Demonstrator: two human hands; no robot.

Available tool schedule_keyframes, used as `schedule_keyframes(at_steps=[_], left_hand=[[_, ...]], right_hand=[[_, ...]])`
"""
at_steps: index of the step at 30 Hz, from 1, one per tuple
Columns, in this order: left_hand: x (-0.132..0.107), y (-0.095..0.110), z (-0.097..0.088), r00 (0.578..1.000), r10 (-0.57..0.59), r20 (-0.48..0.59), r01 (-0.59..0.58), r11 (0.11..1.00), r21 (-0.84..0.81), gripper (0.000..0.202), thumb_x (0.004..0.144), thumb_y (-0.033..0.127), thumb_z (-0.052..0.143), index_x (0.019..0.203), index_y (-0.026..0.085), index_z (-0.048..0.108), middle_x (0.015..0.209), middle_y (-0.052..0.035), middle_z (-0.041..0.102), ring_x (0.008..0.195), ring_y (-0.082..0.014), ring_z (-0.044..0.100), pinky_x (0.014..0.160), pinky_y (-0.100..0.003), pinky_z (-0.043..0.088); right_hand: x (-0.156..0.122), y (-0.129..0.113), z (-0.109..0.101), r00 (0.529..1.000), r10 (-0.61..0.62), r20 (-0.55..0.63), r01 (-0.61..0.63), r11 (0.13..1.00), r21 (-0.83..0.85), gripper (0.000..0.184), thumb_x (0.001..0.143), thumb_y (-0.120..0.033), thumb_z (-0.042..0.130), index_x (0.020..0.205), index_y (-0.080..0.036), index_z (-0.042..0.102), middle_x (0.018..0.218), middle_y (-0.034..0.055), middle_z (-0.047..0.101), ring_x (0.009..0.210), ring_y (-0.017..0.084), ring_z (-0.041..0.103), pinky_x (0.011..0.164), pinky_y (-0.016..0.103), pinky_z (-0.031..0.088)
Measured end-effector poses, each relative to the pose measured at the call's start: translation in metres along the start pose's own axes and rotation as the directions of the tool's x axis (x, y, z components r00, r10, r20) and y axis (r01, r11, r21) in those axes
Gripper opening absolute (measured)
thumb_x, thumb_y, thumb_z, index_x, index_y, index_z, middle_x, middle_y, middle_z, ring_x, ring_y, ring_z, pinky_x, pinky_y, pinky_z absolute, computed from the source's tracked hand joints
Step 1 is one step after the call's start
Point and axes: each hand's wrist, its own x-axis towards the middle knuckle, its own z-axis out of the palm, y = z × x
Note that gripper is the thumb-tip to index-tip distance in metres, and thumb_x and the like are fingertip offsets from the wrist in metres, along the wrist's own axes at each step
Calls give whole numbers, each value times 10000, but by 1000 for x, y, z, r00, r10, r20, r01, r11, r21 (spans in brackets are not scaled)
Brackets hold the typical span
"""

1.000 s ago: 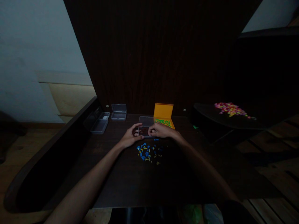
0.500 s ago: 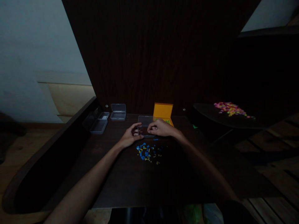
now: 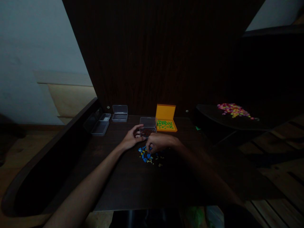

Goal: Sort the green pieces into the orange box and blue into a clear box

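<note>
My left hand [image 3: 131, 139] rests on the dark table [image 3: 123, 180], fingers curled against the left side of a small clear plastic box [image 3: 147, 126] with its lid up. My right hand [image 3: 158, 142] is lower, fingers bent down into the pile of small blue and yellow pieces [image 3: 148, 157] in front of the box. What its fingertips pinch is hidden. An open orange box [image 3: 165, 119] holding green pieces stands just right of the clear box.
Two more clear boxes stand at the back left, one open [image 3: 120, 113] and one nearer the table edge [image 3: 100, 125]. A heap of pink and yellow pieces [image 3: 233, 110] lies on a dark side surface to the right. A dark wooden panel rises behind the table.
My right hand has come off the clear box and dropped toward me onto the blue and yellow pile, uncovering the orange box's green pieces. My left hand has stayed at the clear box.
</note>
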Motion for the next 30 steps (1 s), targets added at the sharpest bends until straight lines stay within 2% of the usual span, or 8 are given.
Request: schedule_keyframes(at_steps=[10, 17, 23, 30], left_hand=[[1, -3, 0, 1000, -9, -9, 9, 1000, 4, 701, 579, 143, 809, 1223, 181, 532, 1250, -110, 565, 935, -151, 622, 850, -310, 510], [1, -3, -1, 1000, 13, 8, -13, 1000, 7, 685, 599, 159, 808, 1228, 185, 537, 1198, -96, 588, 921, -145, 625, 841, -298, 514], [1, -3, -1, 1000, 15, -3, -15, 1000, 12, 682, 598, 156, 810, 1225, 187, 543, 1226, -105, 583, 924, -149, 628, 853, -311, 519], [1, -3, -1, 1000, 4, -5, -3, 1000, 20, 700, 594, 156, 810, 1236, 187, 532, 1257, -111, 568, 946, -160, 631, 875, -327, 515]], right_hand=[[0, -1, 0, 999, 28, 29, -28, 999, 24, 226, 767, -113, 607, 913, -196, 758, 835, -12, 729, 654, 87, 576, 602, 179, 367], [0, 0, 2, 999, 33, 11, -33, 999, 5, 194, 768, -185, 634, 915, -205, 758, 790, -12, 709, 616, 85, 552, 559, 186, 345], [0, -3, 1, 998, 58, 27, -59, 998, 12, 192, 770, -155, 615, 893, -199, 756, 780, -15, 704, 596, 76, 535, 547, 184, 337], [0, 1, 3, 998, 57, 27, -57, 998, -5, 171, 751, -195, 661, 900, -201, 742, 762, -20, 683, 603, 79, 532, 537, 183, 327]])
